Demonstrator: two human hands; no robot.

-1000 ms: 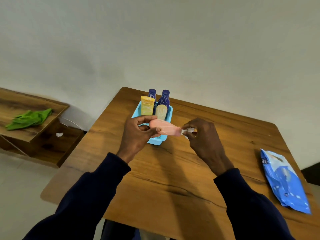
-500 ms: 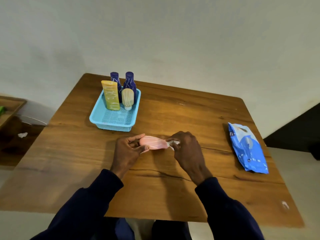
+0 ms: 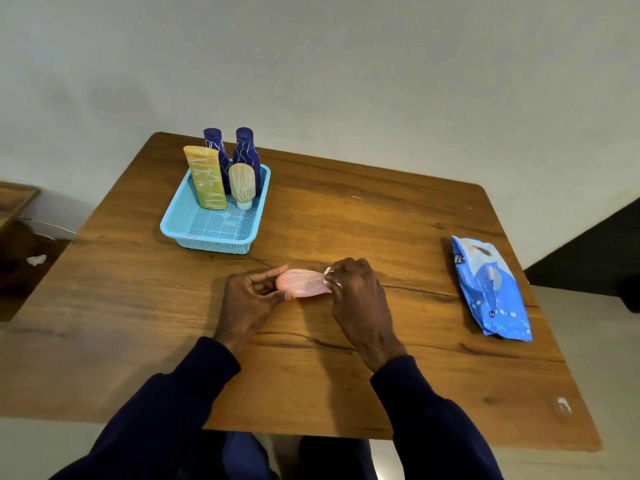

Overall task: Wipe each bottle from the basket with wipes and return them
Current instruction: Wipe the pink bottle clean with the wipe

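A pink bottle [image 3: 303, 282] lies sideways just above the wooden table [image 3: 346, 375], held between both hands. My left hand [image 3: 251, 299] grips its left end. My right hand [image 3: 356, 299] pinches a small white wipe [image 3: 327, 271] against the bottle's right end. Behind them the light blue basket [image 3: 207, 233] holds a yellow tube [image 3: 206, 178], a cream bottle [image 3: 242, 183] standing on its white cap, and two dark blue bottles [image 3: 246, 150] at the back.
A blue pack of wipes [image 3: 490, 289] lies near the table's right edge. A low wooden shelf [image 3: 17, 202] stands on the floor at the left, with a white scrap [image 3: 36, 259] beside it. A wall runs behind the table.
Both hands have brought the pink bottle from over the basket toward me, down near the table's middle. The view has swung right, so the shelf has slid almost out of sight.
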